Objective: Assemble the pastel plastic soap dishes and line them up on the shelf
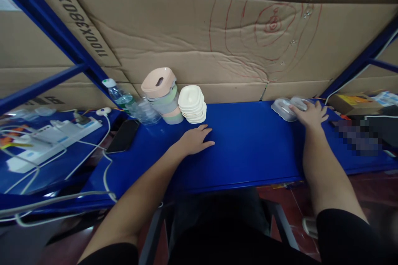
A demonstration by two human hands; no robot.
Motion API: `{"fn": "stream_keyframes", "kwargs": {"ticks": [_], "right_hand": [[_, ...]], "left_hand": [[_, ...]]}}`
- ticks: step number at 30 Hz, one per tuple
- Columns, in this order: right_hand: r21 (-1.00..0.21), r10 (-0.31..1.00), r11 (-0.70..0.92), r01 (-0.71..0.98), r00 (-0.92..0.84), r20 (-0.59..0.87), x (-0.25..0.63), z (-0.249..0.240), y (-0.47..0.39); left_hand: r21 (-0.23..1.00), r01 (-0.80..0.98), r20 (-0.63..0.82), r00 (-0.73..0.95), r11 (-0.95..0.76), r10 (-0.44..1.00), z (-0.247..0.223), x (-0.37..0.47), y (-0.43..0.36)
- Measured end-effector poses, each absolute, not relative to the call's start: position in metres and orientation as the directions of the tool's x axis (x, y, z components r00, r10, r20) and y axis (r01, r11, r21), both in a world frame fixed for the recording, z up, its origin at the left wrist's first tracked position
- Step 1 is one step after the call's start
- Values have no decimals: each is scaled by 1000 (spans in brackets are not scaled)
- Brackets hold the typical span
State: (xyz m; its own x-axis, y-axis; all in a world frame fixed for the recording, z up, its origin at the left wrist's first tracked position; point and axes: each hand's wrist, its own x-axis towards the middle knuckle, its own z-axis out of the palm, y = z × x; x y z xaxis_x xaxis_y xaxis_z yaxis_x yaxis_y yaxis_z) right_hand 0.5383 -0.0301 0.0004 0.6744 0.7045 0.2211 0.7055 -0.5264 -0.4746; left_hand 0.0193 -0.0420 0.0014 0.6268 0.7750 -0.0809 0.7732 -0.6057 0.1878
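Observation:
My left hand (195, 140) lies on the blue table, fingers spread and with nothing in it. Just beyond its fingertips is a stack of several cream-coloured, rounded-square lids (192, 105). Left of these rises a stack of plastic bowls or boxes (171, 103) in grey, green and peach, topped by a peach lid (159, 82) with a dark oval slot. At the table's right end, my right hand (311, 115) reaches over two clear plastic pieces, lids or shallow bowls. Its thumb and fingers are apart at the edge of the nearer clear piece (298, 102); the other clear piece (282, 109) lies beside it.
A water bottle (124, 98), clear plastic cups (149, 112) and a black phone (122, 136) are at the left. A white power strip (52, 143) with loose cables lies farther left. A cardboard wall (186, 29) backs the table (248, 149); a yellow-brown box (354, 103) stands right.

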Motion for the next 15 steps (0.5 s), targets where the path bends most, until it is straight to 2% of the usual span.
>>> {"fn": "stream_keyframes", "kwargs": {"ticks": [4,10,15], "right_hand": [[-526,697,-541,657,699,156,548,-8,-29],[-579,524,-618,532,827,201,560,-18,-16],[-590,434,-636,497,863,258,567,-28,-7]], "left_hand": [[187,780,-99,620,-597,779,3,20,-44],[196,778,-93,621,-597,778,5,21,-46],[205,769,-63,628,-606,775,2,21,-47]]}}
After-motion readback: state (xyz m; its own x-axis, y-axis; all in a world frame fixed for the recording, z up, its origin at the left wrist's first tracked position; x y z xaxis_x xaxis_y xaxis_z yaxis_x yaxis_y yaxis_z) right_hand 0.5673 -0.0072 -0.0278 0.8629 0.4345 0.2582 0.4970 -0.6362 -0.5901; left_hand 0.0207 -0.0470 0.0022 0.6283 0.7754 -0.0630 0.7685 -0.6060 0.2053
